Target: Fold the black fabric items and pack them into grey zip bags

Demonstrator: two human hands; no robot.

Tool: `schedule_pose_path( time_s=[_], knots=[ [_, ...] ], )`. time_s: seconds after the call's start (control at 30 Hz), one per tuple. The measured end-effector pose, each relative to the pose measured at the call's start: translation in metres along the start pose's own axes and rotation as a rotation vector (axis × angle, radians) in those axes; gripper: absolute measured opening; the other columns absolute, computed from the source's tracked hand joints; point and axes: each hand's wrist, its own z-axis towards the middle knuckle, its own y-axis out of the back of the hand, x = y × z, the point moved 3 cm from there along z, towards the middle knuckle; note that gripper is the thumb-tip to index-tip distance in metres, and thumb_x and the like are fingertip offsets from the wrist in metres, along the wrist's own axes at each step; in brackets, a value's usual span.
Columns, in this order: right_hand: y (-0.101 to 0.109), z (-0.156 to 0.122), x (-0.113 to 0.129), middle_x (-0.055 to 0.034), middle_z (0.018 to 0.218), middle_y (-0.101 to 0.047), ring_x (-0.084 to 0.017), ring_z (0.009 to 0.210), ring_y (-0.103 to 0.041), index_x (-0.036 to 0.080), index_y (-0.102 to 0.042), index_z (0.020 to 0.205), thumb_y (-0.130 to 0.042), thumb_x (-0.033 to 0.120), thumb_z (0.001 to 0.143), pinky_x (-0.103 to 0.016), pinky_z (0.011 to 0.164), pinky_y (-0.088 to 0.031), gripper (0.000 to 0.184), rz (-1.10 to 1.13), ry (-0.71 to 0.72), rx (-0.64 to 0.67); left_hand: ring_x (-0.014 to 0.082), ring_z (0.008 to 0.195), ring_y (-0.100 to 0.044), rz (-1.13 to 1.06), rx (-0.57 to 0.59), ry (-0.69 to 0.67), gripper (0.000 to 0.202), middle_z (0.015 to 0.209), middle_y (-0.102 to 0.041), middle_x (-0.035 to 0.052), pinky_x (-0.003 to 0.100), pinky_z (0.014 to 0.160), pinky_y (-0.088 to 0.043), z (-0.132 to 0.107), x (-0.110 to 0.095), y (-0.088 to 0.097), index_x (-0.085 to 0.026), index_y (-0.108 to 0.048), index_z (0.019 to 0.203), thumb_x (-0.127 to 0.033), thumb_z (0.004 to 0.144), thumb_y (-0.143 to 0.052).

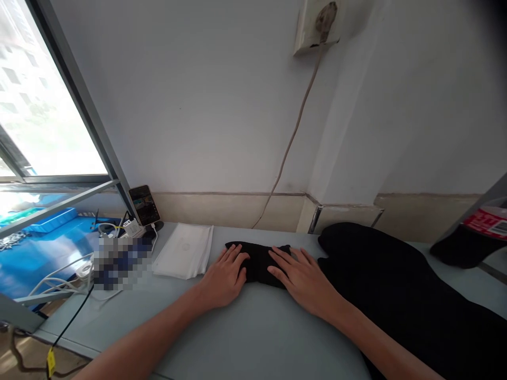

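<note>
A small folded piece of black cloth (259,262) lies on the grey-blue tabletop (253,338). My left hand (225,275) rests on its left end, fingers stretched out and thumb toward the middle. On the right end my right hand (303,277) lies flat with its fingers spread. Both hands press on the cloth from above without gripping it. To the right of my right hand spreads a larger heap of black fabric (396,279), partly behind my right forearm. A stack of whitish, see-through plastic bags (185,252) lies just left of the cloth.
A phone (144,205) stands at the back left, near white chargers and cables (132,228). A bottle of dark drink (471,240) lies at the far right. A power cord (295,132) hangs down the wall from a socket (317,24). A metal frame (83,89) borders the left side.
</note>
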Motion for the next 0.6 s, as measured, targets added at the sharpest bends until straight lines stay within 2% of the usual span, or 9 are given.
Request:
schedule_pose_path(
  time_s=[0.1, 0.17, 0.2, 0.23, 0.3, 0.4, 0.5, 0.6],
  knots=[
    [0.009, 0.001, -0.004, -0.0127, 0.138, -0.069, -0.044, 0.133, -0.052, 0.024, -0.074, 0.129, -0.029, 0.063, 0.104, -0.068, 0.108, -0.041, 0.065, -0.077, -0.076, -0.177, 0.03, 0.153, -0.034, -0.03, 0.007, -0.024, 0.035, 0.16, -0.044, 0.0123, 0.057, 0.123, -0.032, 0.0, -0.003, 0.005, -0.024, -0.051, 0.139, -0.027, 0.105, -0.043],
    [0.017, 0.001, -0.001, -0.0171, 0.132, -0.071, -0.044, 0.135, -0.05, 0.02, -0.076, 0.123, -0.029, 0.06, 0.105, -0.067, 0.111, -0.039, 0.064, -0.057, -0.053, -0.268, 0.0292, 0.15, -0.038, -0.056, 0.03, -0.078, 0.035, 0.156, -0.048, 0.0122, 0.054, 0.121, -0.036, -0.001, -0.008, 0.01, -0.023, -0.052, 0.138, -0.027, 0.104, -0.045],
    [0.02, 0.0, 0.003, -0.0166, 0.137, -0.068, -0.042, 0.14, -0.046, 0.02, -0.074, 0.127, -0.031, 0.06, 0.104, -0.064, 0.115, -0.037, 0.063, -0.002, -0.011, -0.269, 0.0287, 0.148, -0.04, -0.067, 0.042, -0.116, 0.035, 0.153, -0.051, 0.012, 0.053, 0.121, -0.035, -0.001, -0.011, 0.012, -0.023, -0.053, 0.138, -0.026, 0.103, -0.046],
    [0.021, -0.001, 0.007, -0.014, 0.146, -0.062, -0.039, 0.145, -0.042, 0.022, -0.068, 0.136, -0.033, 0.061, 0.104, -0.061, 0.119, -0.035, 0.062, 0.077, 0.04, -0.23, 0.0282, 0.146, -0.044, -0.078, 0.052, -0.156, 0.035, 0.15, -0.055, 0.0115, 0.052, 0.123, -0.033, -0.001, -0.015, 0.014, -0.024, -0.054, 0.137, -0.026, 0.102, -0.048],
    [0.019, -0.004, 0.015, -0.0047, 0.164, -0.043, -0.033, 0.153, -0.033, 0.03, -0.049, 0.155, -0.036, 0.063, 0.104, -0.055, 0.124, -0.031, 0.062, 0.24, 0.128, -0.041, 0.0273, 0.137, -0.052, -0.104, 0.055, -0.208, 0.033, 0.14, -0.062, 0.0099, 0.052, 0.124, -0.028, -0.001, -0.021, 0.017, -0.025, -0.056, 0.134, -0.027, 0.102, -0.05],
    [0.011, -0.009, 0.022, 0.0028, 0.171, -0.026, -0.03, 0.158, -0.023, 0.036, -0.027, 0.164, -0.034, 0.064, 0.104, -0.054, 0.129, -0.019, 0.066, 0.336, 0.162, 0.237, 0.0264, 0.119, -0.061, -0.105, 0.027, -0.159, 0.026, 0.123, -0.068, 0.0084, 0.048, 0.114, -0.04, 0.001, -0.022, 0.018, -0.024, -0.061, 0.125, -0.035, 0.106, -0.047],
    [0.008, -0.011, 0.019, 0.0047, 0.171, -0.023, -0.029, 0.159, -0.016, 0.037, -0.024, 0.164, -0.033, 0.064, 0.105, -0.055, 0.131, -0.01, 0.066, 0.333, 0.164, 0.288, 0.0279, 0.114, -0.059, -0.036, 0.001, -0.084, 0.025, 0.121, -0.064, 0.0089, 0.047, 0.102, -0.047, 0.0, -0.018, 0.017, -0.024, -0.062, 0.119, -0.041, 0.104, -0.051],
    [0.008, -0.011, 0.015, 0.007, 0.172, -0.021, -0.028, 0.16, -0.012, 0.04, -0.021, 0.164, -0.033, 0.064, 0.104, -0.056, 0.131, -0.008, 0.065, 0.324, 0.166, 0.282, 0.0332, 0.137, -0.044, -0.013, -0.025, -0.069, 0.024, 0.147, -0.05, 0.0114, 0.051, 0.11, -0.042, -0.002, -0.015, 0.015, -0.024, -0.06, 0.119, -0.041, 0.102, -0.056]
  ],
)
